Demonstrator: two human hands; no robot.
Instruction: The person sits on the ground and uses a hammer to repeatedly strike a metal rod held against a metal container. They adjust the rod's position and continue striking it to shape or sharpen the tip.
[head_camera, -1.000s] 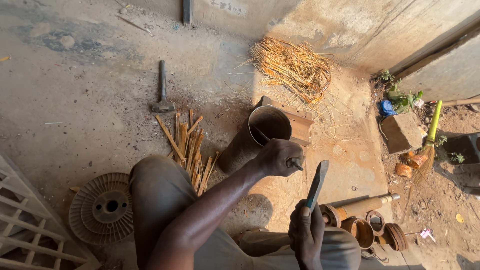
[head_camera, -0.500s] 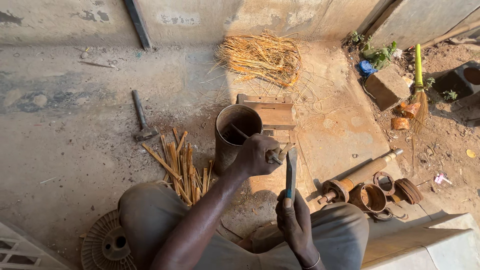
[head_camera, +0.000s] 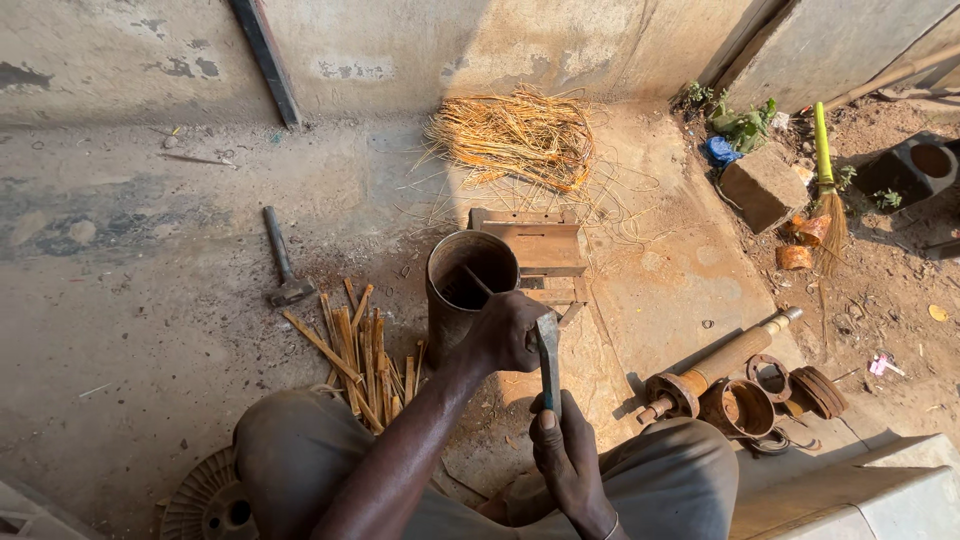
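My left hand (head_camera: 505, 335) is closed at the near rim of an upright rusty metal cylinder (head_camera: 443, 262). It grips a thin stick (head_camera: 476, 284) that slants down into the cylinder's mouth. My right hand (head_camera: 565, 455) sits just below and holds a flat blue-grey metal blade (head_camera: 548, 352) upright. The blade's top end lies against the fingers of my left hand. A bundle of split wooden strips (head_camera: 360, 350) lies on the concrete to the left of the cylinder, by my knee.
A hammer (head_camera: 280, 262) lies left of the strips. A wooden block (head_camera: 542, 246) stands behind the cylinder, with a pile of straw (head_camera: 515, 135) beyond it. Rusty pipe parts (head_camera: 735, 375) lie at right, a ribbed disc (head_camera: 205, 500) at bottom left, and a broom (head_camera: 828, 190) and a stone block (head_camera: 765, 185) at far right.
My right hand has brought the blade leftward until it meets my left hand. The left hand has stayed at the cylinder's rim. The view has shifted.
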